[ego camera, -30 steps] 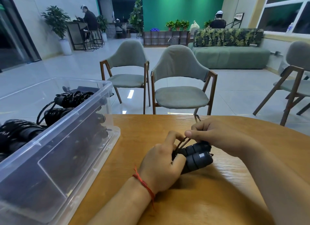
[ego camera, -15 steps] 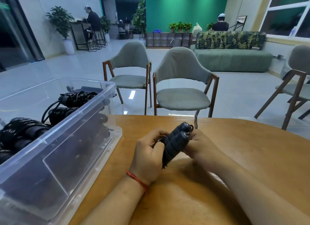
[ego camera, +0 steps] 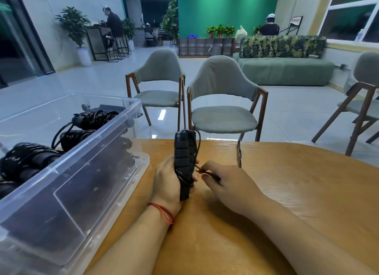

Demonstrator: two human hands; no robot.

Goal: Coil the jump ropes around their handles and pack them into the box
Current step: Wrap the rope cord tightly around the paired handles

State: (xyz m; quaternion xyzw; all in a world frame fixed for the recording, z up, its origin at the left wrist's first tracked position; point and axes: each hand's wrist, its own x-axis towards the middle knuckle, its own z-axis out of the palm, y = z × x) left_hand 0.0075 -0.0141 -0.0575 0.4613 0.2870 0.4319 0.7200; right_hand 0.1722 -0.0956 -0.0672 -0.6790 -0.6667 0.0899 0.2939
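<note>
My left hand grips a pair of black jump rope handles, held side by side and standing nearly upright above the wooden table. A thin black rope runs from the handles to my right hand, which pinches it just right of them. More of that rope hangs over the table's far edge. At the left stands a clear plastic box with several coiled black jump ropes inside.
The box sits on its lid at the table's left edge. Two grey chairs stand just beyond the table, another at the right. A green sofa and seated people are far back in the room.
The handles swung from lying level across my hands to standing nearly upright in my left hand. My right hand came off the handles and now pinches the rope beside them.
</note>
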